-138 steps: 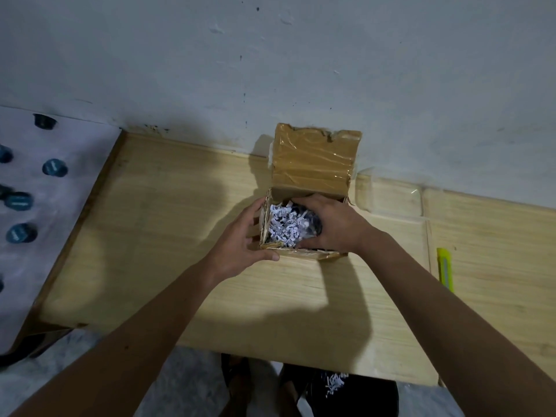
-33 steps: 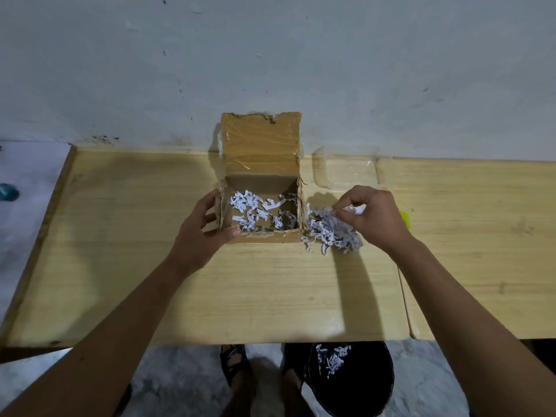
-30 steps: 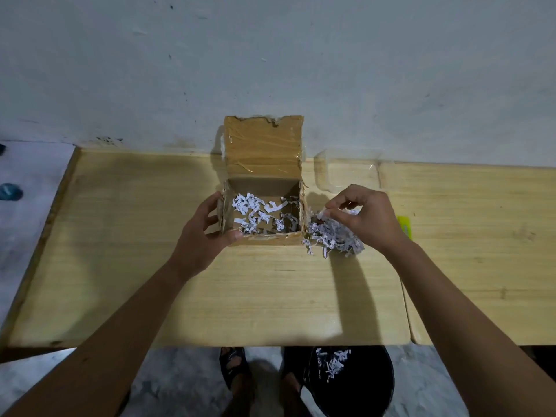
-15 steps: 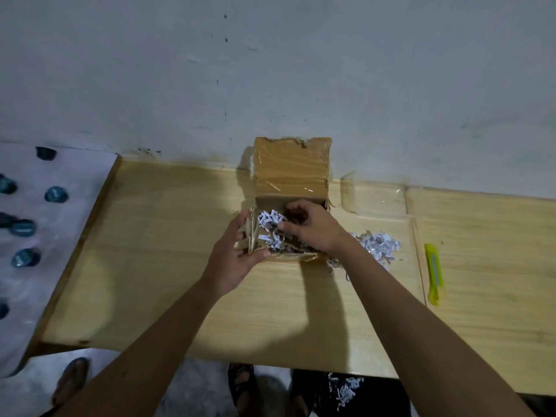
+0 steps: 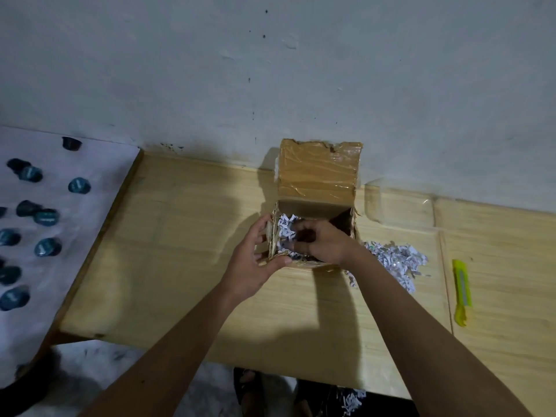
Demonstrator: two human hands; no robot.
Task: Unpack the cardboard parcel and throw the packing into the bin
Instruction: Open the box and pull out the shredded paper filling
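A small cardboard parcel (image 5: 317,182) stands open on the wooden table (image 5: 186,251), its taped lid tipped back against the wall. White shredded paper (image 5: 285,228) fills its left half. My left hand (image 5: 255,263) grips the parcel's left wall and near corner. My right hand (image 5: 320,242) is down inside the parcel, fingers curled into the shreds. A loose pile of shredded paper (image 5: 394,260) lies on the table just right of the parcel. The black bin (image 5: 352,401) shows under the table's front edge with shreds in it.
A yellow-green utility knife (image 5: 461,291) lies on the table at the right. A white sheet (image 5: 75,236) with several dark blue caps covers the surface at the left. A clear plastic piece (image 5: 397,206) rests by the wall. Feet in sandals show on the floor below.
My right hand left a handful of shreds on the table right of the parcel and went back inside the parcel. My left hand has kept holding the parcel. The view shifted left.
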